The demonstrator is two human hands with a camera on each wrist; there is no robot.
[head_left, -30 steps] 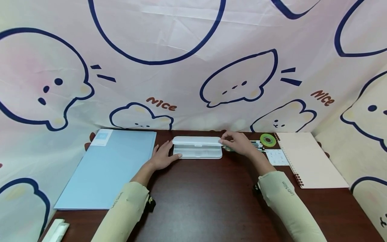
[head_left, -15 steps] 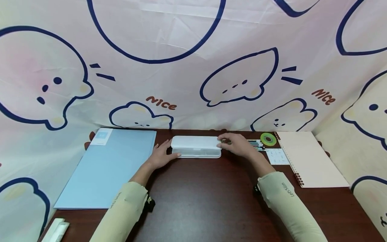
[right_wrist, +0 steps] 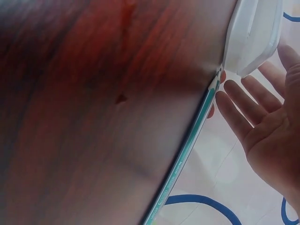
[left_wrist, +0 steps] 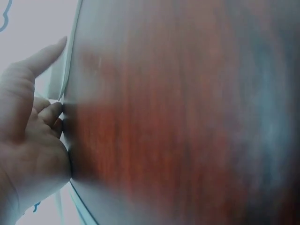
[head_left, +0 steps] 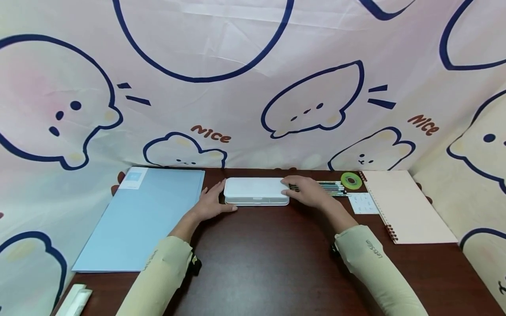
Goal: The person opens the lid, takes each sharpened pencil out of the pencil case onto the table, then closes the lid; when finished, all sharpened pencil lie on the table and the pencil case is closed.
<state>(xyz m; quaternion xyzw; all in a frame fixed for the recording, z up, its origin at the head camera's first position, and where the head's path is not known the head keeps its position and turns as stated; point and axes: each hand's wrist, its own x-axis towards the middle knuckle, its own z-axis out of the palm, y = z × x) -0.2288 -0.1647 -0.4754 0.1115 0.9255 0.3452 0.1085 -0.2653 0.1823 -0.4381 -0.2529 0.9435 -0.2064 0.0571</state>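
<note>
A white plastic pencil case [head_left: 254, 188] with a clear base lies at the back middle of the table, its lid down over the base. At its left end my left hand [head_left: 207, 204] rests with fingers stretched back and thumb along the front corner. My right hand [head_left: 306, 192] touches the lid's right end with thumb and index finger. In the right wrist view, the fingers [right_wrist: 243, 105] extend loosely beside the case [right_wrist: 253, 40]. Several pencils [head_left: 334, 188] lie just right of the case, partly hidden behind the right hand; a green one [right_wrist: 187, 140] shows close up.
A blue folder [head_left: 150, 219] lies to the left, near the left hand. To the right are a green round roll [head_left: 351, 181], a small white printed card [head_left: 363, 203] and a spiral notebook [head_left: 407, 206]. White wrapped items [head_left: 75, 300] lie front left. A printed cloth [head_left: 245, 109] stands behind.
The pencil case's lid has swung down toward the front, from half raised to lying over the base. My right hand has come slightly left with it; the left hand has stayed nearly still.
</note>
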